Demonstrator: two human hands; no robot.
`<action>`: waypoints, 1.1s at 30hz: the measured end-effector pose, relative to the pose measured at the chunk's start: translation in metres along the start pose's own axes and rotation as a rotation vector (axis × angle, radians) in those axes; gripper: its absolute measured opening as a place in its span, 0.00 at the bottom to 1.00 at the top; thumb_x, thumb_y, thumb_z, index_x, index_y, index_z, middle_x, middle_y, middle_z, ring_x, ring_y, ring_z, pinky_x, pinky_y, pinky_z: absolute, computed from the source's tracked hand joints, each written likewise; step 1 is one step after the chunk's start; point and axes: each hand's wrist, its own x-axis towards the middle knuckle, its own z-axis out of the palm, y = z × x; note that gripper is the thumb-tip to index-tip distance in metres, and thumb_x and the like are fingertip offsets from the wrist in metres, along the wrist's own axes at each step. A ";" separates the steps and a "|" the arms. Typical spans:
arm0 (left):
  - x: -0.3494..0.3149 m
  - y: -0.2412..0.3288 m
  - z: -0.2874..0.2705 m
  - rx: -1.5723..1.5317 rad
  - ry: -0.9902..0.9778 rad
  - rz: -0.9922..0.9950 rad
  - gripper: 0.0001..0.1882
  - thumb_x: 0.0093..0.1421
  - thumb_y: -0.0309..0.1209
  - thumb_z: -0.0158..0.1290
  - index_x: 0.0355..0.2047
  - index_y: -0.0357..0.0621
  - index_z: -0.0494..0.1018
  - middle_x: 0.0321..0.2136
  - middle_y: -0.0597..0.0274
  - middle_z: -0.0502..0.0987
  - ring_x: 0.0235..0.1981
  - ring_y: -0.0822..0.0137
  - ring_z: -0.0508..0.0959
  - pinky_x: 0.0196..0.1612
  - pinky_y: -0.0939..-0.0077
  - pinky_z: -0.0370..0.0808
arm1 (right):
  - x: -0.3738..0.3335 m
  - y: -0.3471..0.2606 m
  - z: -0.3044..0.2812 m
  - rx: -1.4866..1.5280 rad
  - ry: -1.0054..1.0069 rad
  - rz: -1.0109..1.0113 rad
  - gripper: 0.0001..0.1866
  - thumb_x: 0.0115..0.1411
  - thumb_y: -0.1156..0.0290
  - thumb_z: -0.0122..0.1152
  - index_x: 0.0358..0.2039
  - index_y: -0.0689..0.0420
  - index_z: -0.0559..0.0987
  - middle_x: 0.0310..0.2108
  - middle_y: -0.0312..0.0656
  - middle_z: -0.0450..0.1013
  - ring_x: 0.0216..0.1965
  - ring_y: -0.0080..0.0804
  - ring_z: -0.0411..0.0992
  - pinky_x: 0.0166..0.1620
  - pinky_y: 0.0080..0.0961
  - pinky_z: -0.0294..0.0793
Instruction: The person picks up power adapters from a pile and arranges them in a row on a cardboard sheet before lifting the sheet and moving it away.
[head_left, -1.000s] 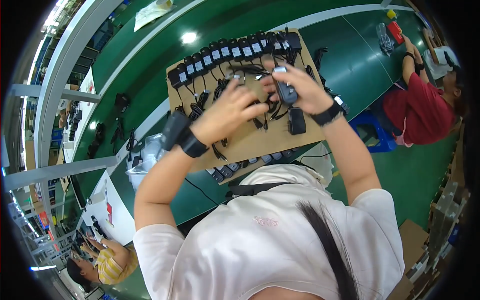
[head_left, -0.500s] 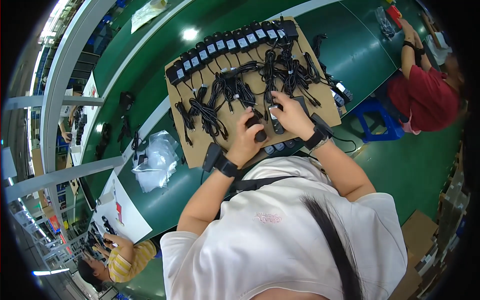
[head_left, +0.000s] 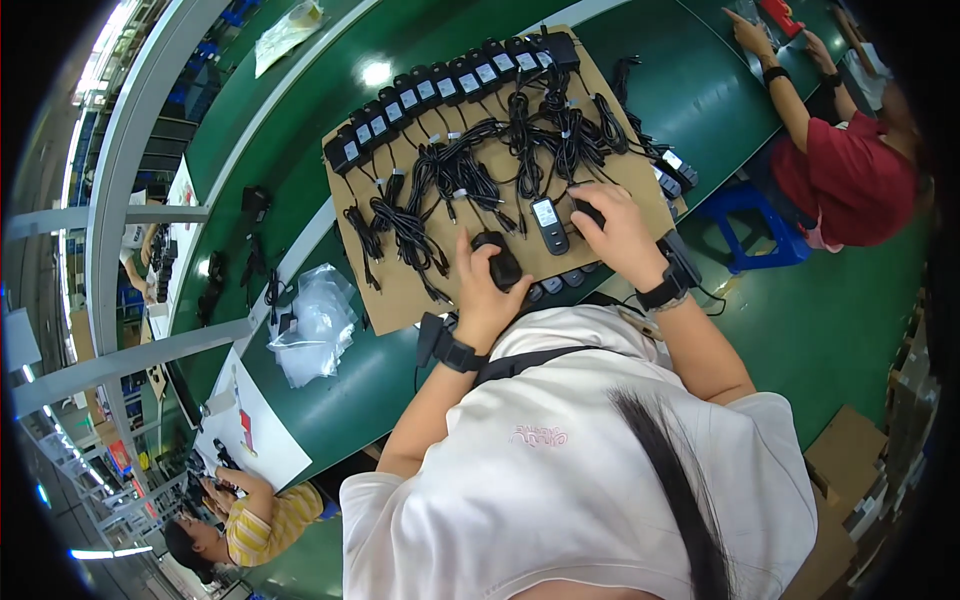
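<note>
A cardboard sheet [head_left: 400, 300] lies on the green table before me. My left hand [head_left: 487, 300] is closed round a black power adapter [head_left: 497, 262] at the sheet's near edge, thumb and fingers on its sides. My right hand [head_left: 622, 235] grips another black adapter [head_left: 588, 208], partly hidden under its fingers. Between the hands lies an adapter with a pale label [head_left: 546, 217] facing up. Beyond them are bundled black cables [head_left: 465, 165], and a row of labelled adapters [head_left: 435, 88] lines the sheet's far edge.
More adapters [head_left: 565, 280] sit along the near edge by my body. Clear plastic bags [head_left: 318, 325] lie left of the sheet, further adapters [head_left: 675, 170] right of it. A blue stool [head_left: 750, 235] and a co-worker in red [head_left: 850, 185] are at right; another co-worker in yellow stripes [head_left: 265, 525] is at lower left.
My right hand has moved right, off the labelled adapter and onto the one beside it. My left hand has shifted slightly left and down, and its adapter now lies flatter.
</note>
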 end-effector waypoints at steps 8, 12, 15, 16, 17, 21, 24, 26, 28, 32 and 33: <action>0.009 0.021 0.003 0.094 0.030 0.082 0.32 0.42 0.22 0.60 0.49 0.40 0.60 0.52 0.37 0.55 0.48 0.37 0.64 0.48 0.60 0.68 | -0.019 -0.009 0.009 -0.192 -0.092 -0.087 0.22 0.45 0.66 0.65 0.43 0.56 0.74 0.54 0.50 0.59 0.60 0.55 0.47 0.59 0.46 0.51; 0.015 0.024 0.007 0.149 -0.016 0.006 0.31 0.42 0.22 0.59 0.48 0.39 0.60 0.52 0.37 0.56 0.49 0.40 0.64 0.49 0.63 0.67 | -0.020 0.003 0.010 -0.157 -0.075 -0.069 0.25 0.43 0.67 0.66 0.45 0.55 0.72 0.54 0.51 0.59 0.60 0.55 0.47 0.59 0.46 0.51; 0.015 0.018 0.008 -0.032 0.108 -0.094 0.29 0.43 0.25 0.61 0.45 0.38 0.60 0.49 0.42 0.61 0.49 0.51 0.67 0.49 0.69 0.66 | -0.021 0.005 0.010 -0.078 -0.033 -0.045 0.24 0.45 0.68 0.64 0.45 0.56 0.72 0.54 0.53 0.58 0.59 0.54 0.49 0.59 0.44 0.52; 0.011 0.009 0.013 -0.554 0.136 -0.451 0.27 0.45 0.31 0.62 0.42 0.37 0.61 0.44 0.49 0.65 0.45 0.62 0.68 0.48 0.73 0.66 | -0.020 0.008 0.010 -0.059 0.011 -0.008 0.23 0.46 0.68 0.64 0.45 0.57 0.72 0.54 0.53 0.59 0.59 0.54 0.50 0.59 0.42 0.53; 0.013 0.015 0.015 -1.028 0.209 -0.581 0.27 0.48 0.36 0.61 0.41 0.36 0.61 0.38 0.56 0.67 0.40 0.67 0.68 0.44 0.72 0.67 | -0.020 0.010 0.010 -0.040 0.051 0.026 0.23 0.46 0.69 0.63 0.45 0.57 0.72 0.53 0.53 0.59 0.58 0.53 0.51 0.59 0.41 0.53; 0.010 0.011 0.019 -0.131 0.153 -0.370 0.23 0.48 0.41 0.60 0.32 0.35 0.65 0.28 0.55 0.68 0.31 0.62 0.69 0.35 0.72 0.67 | -0.021 0.024 0.009 -0.100 0.077 0.010 0.19 0.48 0.70 0.61 0.42 0.58 0.74 0.52 0.52 0.62 0.57 0.52 0.53 0.58 0.39 0.55; 0.017 0.021 0.013 0.191 -0.021 -0.212 0.20 0.47 0.42 0.59 0.21 0.36 0.66 0.18 0.49 0.68 0.25 0.50 0.69 0.30 0.65 0.67 | -0.022 0.027 0.009 -0.084 0.074 0.029 0.18 0.48 0.70 0.61 0.42 0.58 0.74 0.52 0.52 0.62 0.56 0.51 0.54 0.57 0.39 0.56; 0.020 0.021 0.013 0.077 -0.115 -0.262 0.20 0.49 0.41 0.58 0.21 0.35 0.65 0.17 0.49 0.68 0.22 0.53 0.69 0.27 0.66 0.67 | -0.021 0.027 0.010 -0.092 0.072 0.026 0.19 0.48 0.70 0.61 0.43 0.58 0.73 0.52 0.52 0.62 0.56 0.50 0.54 0.57 0.38 0.56; 0.022 0.021 0.015 -0.037 -0.205 -0.312 0.20 0.51 0.40 0.56 0.21 0.34 0.64 0.16 0.50 0.68 0.19 0.55 0.68 0.24 0.67 0.66 | -0.018 0.028 0.011 0.034 0.065 0.089 0.21 0.50 0.71 0.60 0.46 0.58 0.71 0.51 0.52 0.63 0.55 0.49 0.58 0.57 0.36 0.58; 0.025 0.017 0.024 -0.107 -0.217 -0.169 0.18 0.56 0.39 0.50 0.24 0.33 0.63 0.18 0.48 0.69 0.20 0.55 0.69 0.25 0.66 0.66 | -0.015 0.032 0.010 0.134 0.083 0.113 0.23 0.52 0.73 0.58 0.49 0.61 0.68 0.51 0.52 0.64 0.52 0.46 0.63 0.54 0.32 0.61; 0.027 0.017 0.024 -0.093 -0.235 -0.160 0.17 0.57 0.38 0.49 0.25 0.33 0.63 0.19 0.48 0.69 0.20 0.55 0.70 0.26 0.66 0.66 | -0.016 0.034 0.010 0.131 0.083 0.112 0.23 0.52 0.73 0.58 0.49 0.61 0.68 0.51 0.52 0.64 0.52 0.46 0.63 0.54 0.32 0.61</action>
